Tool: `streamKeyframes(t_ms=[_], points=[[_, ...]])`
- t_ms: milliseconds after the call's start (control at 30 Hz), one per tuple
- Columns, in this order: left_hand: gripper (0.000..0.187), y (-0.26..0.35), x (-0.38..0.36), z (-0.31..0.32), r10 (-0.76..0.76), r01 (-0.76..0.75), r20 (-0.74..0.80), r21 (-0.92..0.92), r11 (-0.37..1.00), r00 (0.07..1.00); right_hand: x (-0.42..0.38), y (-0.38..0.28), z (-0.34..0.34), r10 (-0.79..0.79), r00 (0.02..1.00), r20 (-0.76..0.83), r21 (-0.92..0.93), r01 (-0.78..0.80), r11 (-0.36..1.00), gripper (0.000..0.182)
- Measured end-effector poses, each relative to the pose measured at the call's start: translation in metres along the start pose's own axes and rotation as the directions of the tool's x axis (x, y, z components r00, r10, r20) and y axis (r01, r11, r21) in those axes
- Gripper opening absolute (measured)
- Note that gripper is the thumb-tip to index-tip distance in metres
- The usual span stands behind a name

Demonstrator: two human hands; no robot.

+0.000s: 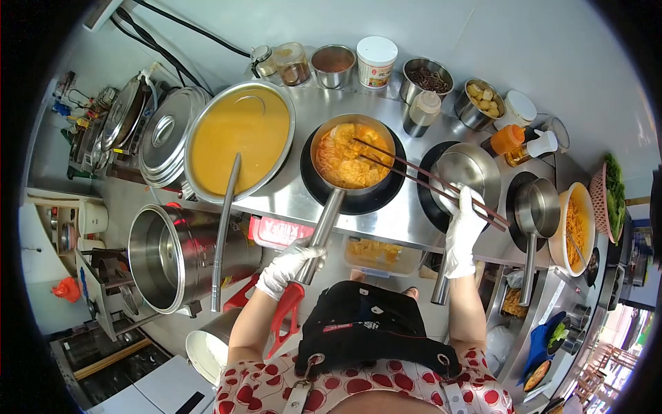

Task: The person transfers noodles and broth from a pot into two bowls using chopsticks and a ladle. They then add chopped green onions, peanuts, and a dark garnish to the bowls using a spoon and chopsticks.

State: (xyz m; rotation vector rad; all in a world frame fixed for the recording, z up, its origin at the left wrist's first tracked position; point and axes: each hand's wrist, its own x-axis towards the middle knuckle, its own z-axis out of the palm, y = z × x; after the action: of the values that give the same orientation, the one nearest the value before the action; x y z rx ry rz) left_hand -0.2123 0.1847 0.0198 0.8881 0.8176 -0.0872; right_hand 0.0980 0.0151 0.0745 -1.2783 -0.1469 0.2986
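My left hand (293, 265), in a white glove, is wrapped round the long metal handle of a saucepan (332, 215). The saucepan rests on a round black burner (308, 181) and holds noodles (343, 162) in orange broth. In my gloved right hand (463, 234) is a pair of long dark chopsticks (414, 172), whose tips reach into the noodles. Just behind that hand, another saucepan (476, 169) with nothing visible inside stands on a second burner. Farther right is a smaller saucepan (538, 207), its handle pointing towards me.
A large bowl of yellow broth (241, 138) with a ladle (226, 234) stands at the left. Below it is a big steel pot (155, 259). Along the wall stand a white tub (377, 61), sauce bottles (507, 140) and several steel containers. A noodle bowl (572, 228) sits at right.
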Motion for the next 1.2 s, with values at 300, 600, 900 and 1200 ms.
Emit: streamKeyframes(t_ms=[300,600,900,1200], points=[[0.028,0.003,0.001,0.001,0.002,-0.002,0.018,0.009,1.000,1.000,-0.009,0.031,0.012,0.174,0.976,-0.133,0.241,-0.138,0.961,0.014],[0.029,0.002,0.000,0.001,-0.004,0.004,-0.003,0.012,1.000,1.000,0.029,0.035,0.006,0.140,0.973,-0.185,0.295,-0.081,0.952,0.013],[0.038,0.006,0.000,0.003,-0.046,0.047,-0.035,0.018,0.999,0.998,0.034,0.020,0.018,0.029,0.999,-0.018,0.127,-0.026,0.992,0.018],[0.041,0.005,0.000,0.002,-0.007,0.007,0.011,0.001,1.000,1.000,0.045,0.008,0.015,0.073,0.996,-0.045,0.149,-0.065,0.987,0.014]])
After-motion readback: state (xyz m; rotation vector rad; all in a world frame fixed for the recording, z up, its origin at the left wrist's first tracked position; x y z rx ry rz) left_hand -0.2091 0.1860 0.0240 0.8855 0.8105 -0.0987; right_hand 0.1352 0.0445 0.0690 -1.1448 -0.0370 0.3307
